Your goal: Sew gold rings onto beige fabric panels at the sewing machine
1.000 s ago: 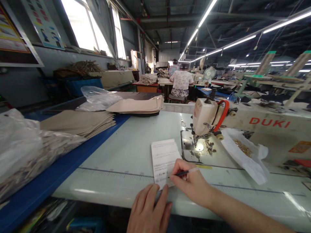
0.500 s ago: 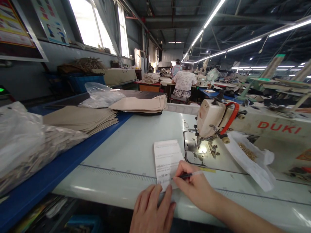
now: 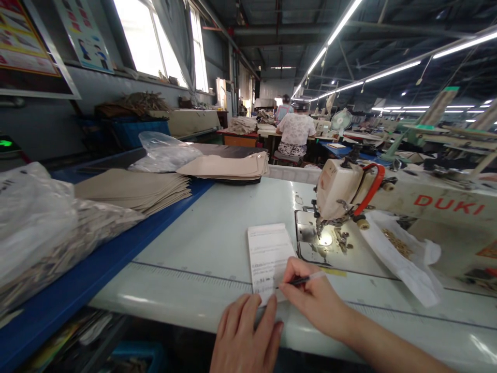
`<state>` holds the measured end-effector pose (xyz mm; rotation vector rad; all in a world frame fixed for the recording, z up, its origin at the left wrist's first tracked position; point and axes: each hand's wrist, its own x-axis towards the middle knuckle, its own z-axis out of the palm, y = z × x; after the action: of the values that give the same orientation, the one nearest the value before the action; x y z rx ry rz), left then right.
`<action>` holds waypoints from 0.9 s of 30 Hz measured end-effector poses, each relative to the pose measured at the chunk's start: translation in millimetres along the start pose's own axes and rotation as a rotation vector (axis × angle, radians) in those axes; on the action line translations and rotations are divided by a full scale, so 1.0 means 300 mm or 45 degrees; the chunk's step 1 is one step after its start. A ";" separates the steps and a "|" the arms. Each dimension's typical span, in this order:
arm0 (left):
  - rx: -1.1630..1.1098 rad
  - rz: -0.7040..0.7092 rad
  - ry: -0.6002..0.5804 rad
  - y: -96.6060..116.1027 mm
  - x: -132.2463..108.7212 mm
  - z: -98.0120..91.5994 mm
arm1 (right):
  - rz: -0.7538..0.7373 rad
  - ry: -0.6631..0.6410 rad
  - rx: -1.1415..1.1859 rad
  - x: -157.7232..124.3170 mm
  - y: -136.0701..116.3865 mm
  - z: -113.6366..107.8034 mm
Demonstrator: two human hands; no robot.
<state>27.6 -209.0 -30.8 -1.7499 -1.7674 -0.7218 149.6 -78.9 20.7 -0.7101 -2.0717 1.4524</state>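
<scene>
A small white notepad with lines of handwriting lies on the pale sewing table, left of the machine's needle plate. My right hand is closed around a pen, dark with a clear end, its tip on the lower part of the page. The heel of that hand rests over the notepad's right edge. Flat at the table's front edge lies my left hand, fingers stretched out, fingertips touching the bottom edge of the notepad. The writing is too small to read.
The sewing machine stands at right, a white bag of small brass-coloured parts beside it. Beige cut panels and plastic bags lie along the blue bench at left. Another panel stack sits behind. Co-workers sit farther off.
The pen tip and right hand have shifted very slightly along the written line. The whole view has drifted a little to the right; the left hand stays on the notepad's lower edge.
</scene>
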 end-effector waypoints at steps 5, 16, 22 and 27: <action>-0.005 0.000 0.041 0.005 0.013 -0.002 | 0.003 0.052 0.001 0.003 0.000 0.001; 0.011 0.026 0.019 -0.009 -0.005 0.011 | -0.006 0.017 -0.040 0.000 0.001 0.000; 0.022 0.034 0.022 -0.010 -0.004 0.016 | -0.003 0.033 -0.030 0.000 0.011 0.003; 0.039 0.039 0.037 -0.011 -0.002 0.012 | -0.012 0.048 -0.040 -0.003 0.014 0.005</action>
<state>24.4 -206.8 -33.6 -1.7341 -1.7195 -0.7004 149.9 -79.3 16.3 -0.7333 -2.0710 1.3937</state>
